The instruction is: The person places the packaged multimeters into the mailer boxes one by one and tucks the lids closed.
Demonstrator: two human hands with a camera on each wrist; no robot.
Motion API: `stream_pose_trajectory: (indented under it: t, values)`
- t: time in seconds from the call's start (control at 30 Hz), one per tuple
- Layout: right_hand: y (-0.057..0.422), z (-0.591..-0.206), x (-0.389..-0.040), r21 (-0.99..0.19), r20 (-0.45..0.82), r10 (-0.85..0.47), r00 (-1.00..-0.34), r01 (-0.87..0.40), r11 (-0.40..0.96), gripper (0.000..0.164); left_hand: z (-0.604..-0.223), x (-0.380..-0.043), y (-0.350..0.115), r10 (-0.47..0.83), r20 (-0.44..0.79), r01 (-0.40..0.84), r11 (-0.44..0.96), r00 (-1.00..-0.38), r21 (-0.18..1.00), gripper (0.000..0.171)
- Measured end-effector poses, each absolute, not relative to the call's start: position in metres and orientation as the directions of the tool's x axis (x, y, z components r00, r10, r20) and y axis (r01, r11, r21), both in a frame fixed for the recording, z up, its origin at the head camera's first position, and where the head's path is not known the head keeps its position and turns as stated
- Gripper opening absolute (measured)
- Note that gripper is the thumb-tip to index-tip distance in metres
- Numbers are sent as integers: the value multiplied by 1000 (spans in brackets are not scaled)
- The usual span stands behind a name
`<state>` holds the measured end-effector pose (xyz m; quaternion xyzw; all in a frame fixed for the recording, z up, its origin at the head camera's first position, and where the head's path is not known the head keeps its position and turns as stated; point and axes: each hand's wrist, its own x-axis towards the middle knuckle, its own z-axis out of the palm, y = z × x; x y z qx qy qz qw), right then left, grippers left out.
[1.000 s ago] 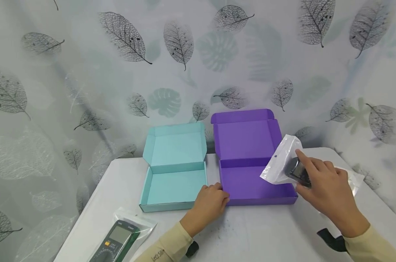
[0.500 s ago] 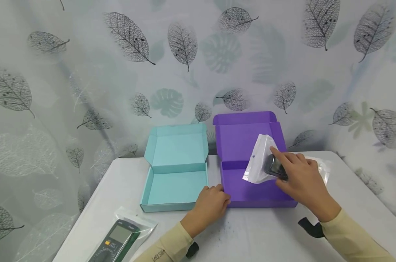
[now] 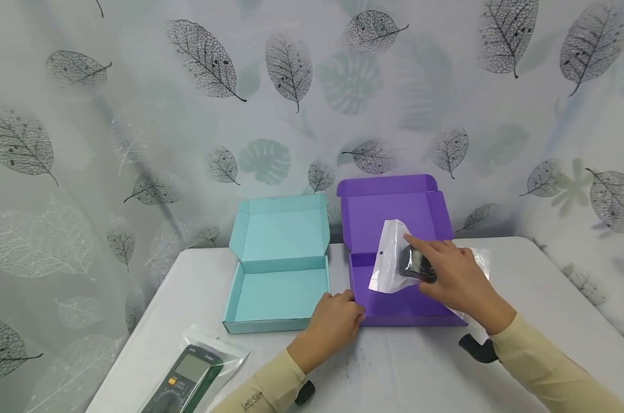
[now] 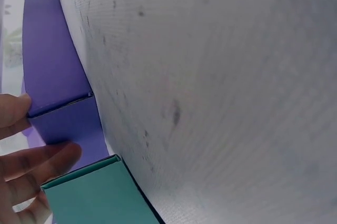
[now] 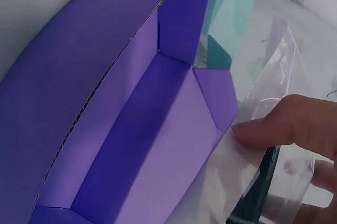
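Note:
My right hand (image 3: 459, 281) grips a plastic bag (image 3: 386, 267) with a dark device (image 3: 415, 264) inside, its screen partly covered by my fingers. It is above the open purple box (image 3: 415, 321). In the right wrist view, my thumb (image 5: 258, 132) presses the clear film, and the purple interior (image 5: 152, 129) lies beside the bag. My left hand (image 3: 334, 324) pinches the near left corner of the purple box. From the left wrist view, my thumb (image 4: 13, 109) is on the front wall and my fingers (image 4: 45, 163) are along the side.
Left of the purple box stands an open teal box (image 3: 278, 295). A multimeter (image 3: 180, 381) in a clear bag lies at the table's near left. Behind the white table (image 3: 389, 373) hangs a leaf-patterned curtain (image 3: 301, 126). Black straps (image 3: 478, 349) are around both wrists.
My right hand has carried the bagged device leftward, from the purple box's right side to over it. My left hand has stayed on the box's corner.

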<state>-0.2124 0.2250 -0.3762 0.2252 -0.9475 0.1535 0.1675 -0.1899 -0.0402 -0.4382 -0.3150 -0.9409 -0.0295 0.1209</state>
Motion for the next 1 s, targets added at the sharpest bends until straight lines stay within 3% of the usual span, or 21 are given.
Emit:
stream_pose_trajectory:
  t: [0.6, 0.87, 1.0]
  values:
    - [216, -387, -233, -228, 300, -454, -839, -525, 820, 92, -440, -195, -38, 588, 231, 601, 799, -775, -18, 12]
    - [217, -403, -241, -292, 238, -473, -848, -527, 798, 91, -438, -194, -39, 560, 249, 585, 810, -790, 32, 7]
    - [217, -410, -244, -297, 226, -489, -842, -538, 789, 92, -440, -194, -39, 546, 248, 577, 814, -800, 68, 14]
